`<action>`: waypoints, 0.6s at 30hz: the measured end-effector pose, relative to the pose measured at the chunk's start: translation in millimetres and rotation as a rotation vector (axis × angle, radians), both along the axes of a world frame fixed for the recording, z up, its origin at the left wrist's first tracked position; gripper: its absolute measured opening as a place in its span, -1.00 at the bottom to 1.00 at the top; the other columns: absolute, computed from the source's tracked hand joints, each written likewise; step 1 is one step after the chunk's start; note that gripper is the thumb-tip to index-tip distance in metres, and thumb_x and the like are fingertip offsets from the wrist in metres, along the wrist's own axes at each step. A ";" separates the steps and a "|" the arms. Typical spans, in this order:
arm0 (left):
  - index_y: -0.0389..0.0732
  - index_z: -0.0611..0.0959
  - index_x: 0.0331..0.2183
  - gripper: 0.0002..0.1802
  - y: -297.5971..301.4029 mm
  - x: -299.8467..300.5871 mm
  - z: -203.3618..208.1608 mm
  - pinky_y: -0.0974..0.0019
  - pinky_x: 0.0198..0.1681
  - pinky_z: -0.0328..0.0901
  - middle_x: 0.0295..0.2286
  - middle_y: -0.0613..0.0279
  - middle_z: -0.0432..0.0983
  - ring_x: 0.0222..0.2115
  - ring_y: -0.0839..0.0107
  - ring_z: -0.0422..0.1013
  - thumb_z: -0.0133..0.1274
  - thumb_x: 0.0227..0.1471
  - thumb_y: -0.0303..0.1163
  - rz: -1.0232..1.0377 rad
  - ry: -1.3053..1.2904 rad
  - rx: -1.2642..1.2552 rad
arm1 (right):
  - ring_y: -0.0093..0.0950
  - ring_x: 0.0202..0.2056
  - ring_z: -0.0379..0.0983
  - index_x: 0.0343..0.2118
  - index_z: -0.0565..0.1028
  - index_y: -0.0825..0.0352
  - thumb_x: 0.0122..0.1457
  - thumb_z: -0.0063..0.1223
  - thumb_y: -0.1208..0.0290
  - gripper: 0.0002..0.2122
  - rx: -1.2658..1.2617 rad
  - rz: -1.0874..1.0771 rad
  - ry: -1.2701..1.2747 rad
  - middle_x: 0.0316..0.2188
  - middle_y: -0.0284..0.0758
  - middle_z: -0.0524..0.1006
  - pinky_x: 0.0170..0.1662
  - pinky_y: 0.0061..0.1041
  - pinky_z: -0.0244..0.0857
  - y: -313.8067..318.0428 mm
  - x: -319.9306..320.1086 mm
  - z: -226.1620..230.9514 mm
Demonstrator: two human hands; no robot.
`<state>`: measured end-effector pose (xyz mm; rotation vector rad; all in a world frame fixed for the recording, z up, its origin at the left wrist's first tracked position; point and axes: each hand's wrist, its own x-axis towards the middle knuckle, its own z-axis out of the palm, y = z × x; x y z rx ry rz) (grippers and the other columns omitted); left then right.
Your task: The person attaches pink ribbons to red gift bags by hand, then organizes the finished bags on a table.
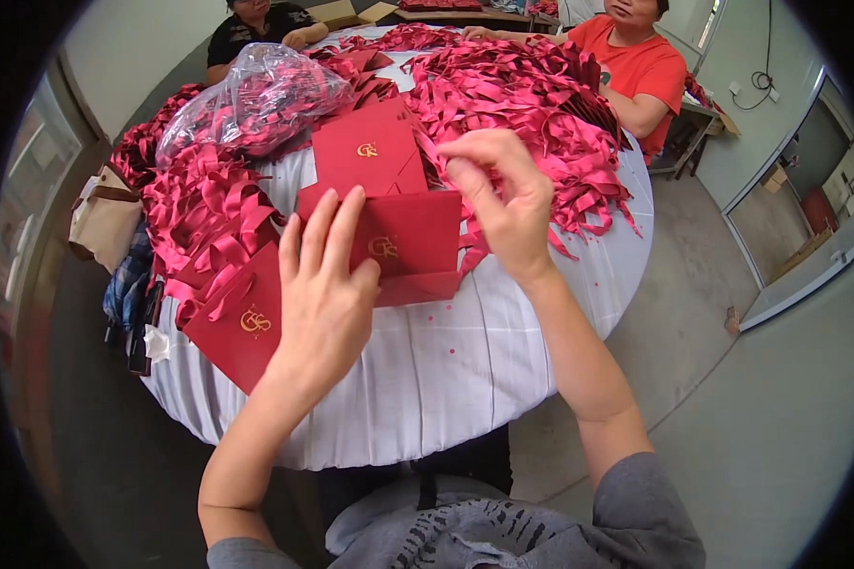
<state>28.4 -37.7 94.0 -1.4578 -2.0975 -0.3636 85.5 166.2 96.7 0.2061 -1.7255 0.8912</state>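
A red paper bag point(422, 232) with a gold emblem lies in front of me on the cloth. My left hand point(327, 280) rests on its left part, fingers stretched out flat. Just past its upper right corner, my right hand point(505, 194) is raised with thumb and forefinger bent toward each other in a pinch. Whatever those fingertips hold, if anything, is too small to make out against the ribbons behind. Another red bag point(365, 152) lies just beyond the first. A third red bag point(242, 327) sticks out at the left, partly under my left forearm.
Red ribbon-handled bags are heaped at the right point(522, 104) and left point(204, 204) of the round table point(427, 408). A clear plastic sack point(256, 100) of them stands behind. Two people sit across, one in black point(256, 33), one in a red-orange shirt point(636, 71).
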 end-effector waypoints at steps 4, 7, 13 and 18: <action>-0.28 0.52 -0.61 -0.98 6.7 3.5 -8.5 -0.10 0.20 -0.08 0.13 -0.04 0.15 0.17 0.02 0.05 0.04 -0.24 -0.56 -0.016 -0.008 0.105 | -0.42 -0.27 0.44 -0.42 0.57 0.26 -0.09 0.17 0.62 -0.85 0.396 0.007 -0.092 -0.37 -0.38 0.54 -0.19 -0.46 0.21 -12.7 7.4 -1.2; -0.22 0.53 -0.30 -0.72 1.8 2.5 -8.7 -0.06 0.20 -0.07 0.11 0.01 0.19 0.16 0.06 0.09 0.06 -0.21 -0.55 -0.003 -0.013 0.096 | -0.43 -0.32 0.42 -0.42 0.56 0.24 -0.12 0.19 0.59 -0.84 0.410 -0.034 -0.045 -0.38 -0.39 0.52 -0.26 -0.44 0.16 -18.0 4.5 -5.5; -0.22 0.52 -0.17 -0.56 -11.7 -7.7 14.7 0.13 -0.05 0.15 -0.26 0.14 0.44 -0.19 0.14 0.31 0.09 -0.21 -0.68 -0.069 -0.086 0.316 | -0.42 -0.27 0.36 -0.41 0.54 0.21 -0.17 0.18 0.57 -0.81 0.401 -0.019 -0.048 -0.35 -0.45 0.49 -0.16 -0.40 0.16 -25.1 8.7 -8.0; -0.22 0.57 -0.29 -0.68 -8.9 -13.8 24.0 0.15 -0.15 0.18 -0.34 0.16 0.43 -0.27 0.16 0.29 0.10 -0.22 -0.65 -0.194 -0.107 0.270 | -0.43 -0.26 0.33 -0.40 0.54 0.18 -0.18 0.20 0.56 -0.78 0.414 -0.016 -0.059 -0.34 -0.48 0.46 -0.15 -0.39 0.13 -28.6 11.7 -8.4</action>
